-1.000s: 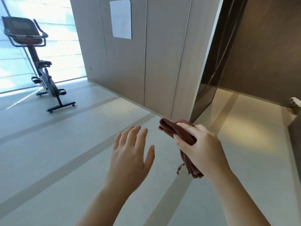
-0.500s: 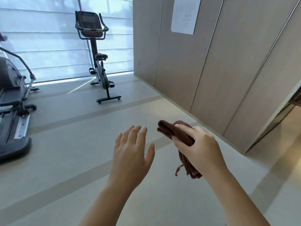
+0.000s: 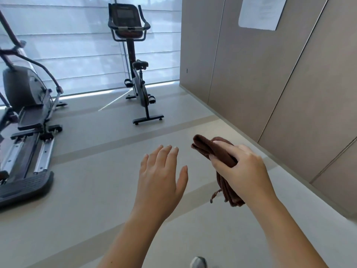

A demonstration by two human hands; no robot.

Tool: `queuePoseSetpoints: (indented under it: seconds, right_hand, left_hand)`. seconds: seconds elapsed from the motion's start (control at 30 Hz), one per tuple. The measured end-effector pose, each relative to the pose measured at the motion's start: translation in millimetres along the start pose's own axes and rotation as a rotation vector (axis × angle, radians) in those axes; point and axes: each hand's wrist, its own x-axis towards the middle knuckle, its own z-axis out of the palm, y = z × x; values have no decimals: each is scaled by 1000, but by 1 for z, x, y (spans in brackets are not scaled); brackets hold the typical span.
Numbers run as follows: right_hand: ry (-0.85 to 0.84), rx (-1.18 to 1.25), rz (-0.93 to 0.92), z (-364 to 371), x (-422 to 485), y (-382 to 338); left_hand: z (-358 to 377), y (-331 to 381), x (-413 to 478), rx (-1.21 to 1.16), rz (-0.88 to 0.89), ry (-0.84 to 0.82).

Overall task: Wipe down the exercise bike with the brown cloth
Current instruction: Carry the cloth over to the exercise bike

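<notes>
brown cloth (image 3: 216,151) folded, bunched; r. hand (image 3: 242,169)

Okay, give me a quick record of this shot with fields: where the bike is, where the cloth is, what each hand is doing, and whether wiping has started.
Setting: gym room with a beige floor and window blinds
Bike: black upright exercise bike, by the window, across the floor from the person
Cloth: folded brown cloth, gripped by the right hand
Free hand: left hand, fingers straight, holding nothing
Other machine: dark elliptical trainer, left of the bike
Wall: beige panels on the right, with a white paper sheet
Wiping: not started; cloth is apart from the bike
</notes>
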Motion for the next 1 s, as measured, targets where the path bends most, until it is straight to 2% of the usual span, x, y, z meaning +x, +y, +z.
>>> queuePoseSetpoints:
  seconds: [0.27,0.53,0.77,1.0]
  right_hand:
    - [10,49,-16,44,184,67]
    - [-35,60,-71,87,357,93]
    - [-55,54,-94,166,490,100]
    - [-50,16,-119,258,650,65]
  left_hand:
    - [90,-28,185,47,62,0]
    - [155,-73,328,58,13,24]
    - [209,-155,448,66,0,43]
    - [242,-275,592,38,-21,90]
